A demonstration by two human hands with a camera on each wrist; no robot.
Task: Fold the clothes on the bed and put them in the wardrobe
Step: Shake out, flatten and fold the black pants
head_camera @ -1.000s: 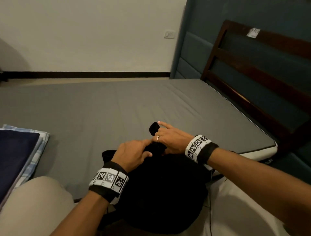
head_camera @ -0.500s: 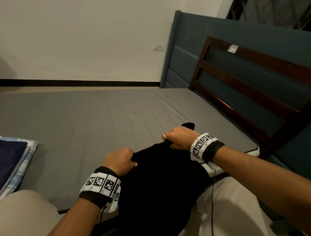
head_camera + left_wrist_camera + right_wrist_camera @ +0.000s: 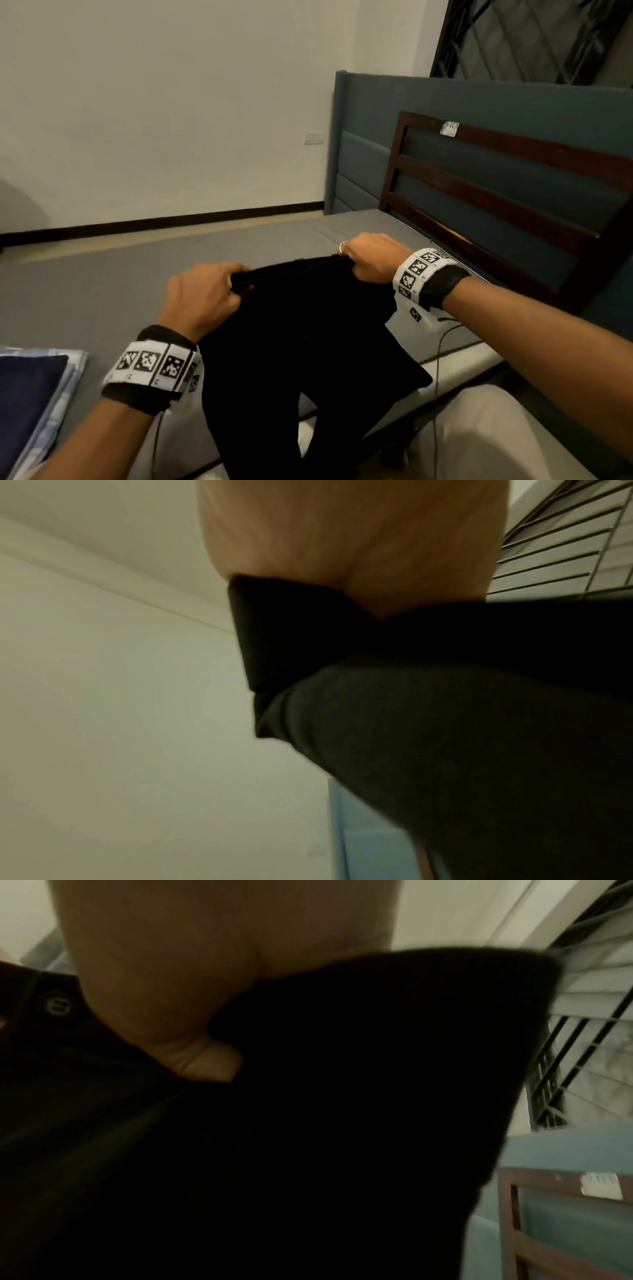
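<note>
A black garment [image 3: 308, 349], seemingly trousers, hangs from both my hands above the near edge of the grey bed [image 3: 102, 291]. My left hand [image 3: 205, 294] grips the left end of its top band, my right hand [image 3: 368, 255] the right end, and the band stretches taut between them. The lower part drops past the mattress edge. In the left wrist view my left hand [image 3: 342, 561] holds the black cloth [image 3: 445, 750]. The right wrist view shows my right hand [image 3: 192, 993] clenched on the same cloth [image 3: 308, 1123], with a button at the left.
A folded stack, dark blue on pale blue check [image 3: 30, 404], lies on the bed at the near left. A dark wooden headboard [image 3: 496, 212] with a blue padded panel [image 3: 363, 161] behind it stands at the right. A barred window [image 3: 534, 37] is above, and a white wall [image 3: 171, 102] is ahead.
My hands moved apart along the garment's top edge and lifted it off the bed, pulling the band taut. My head has tilted upward.
</note>
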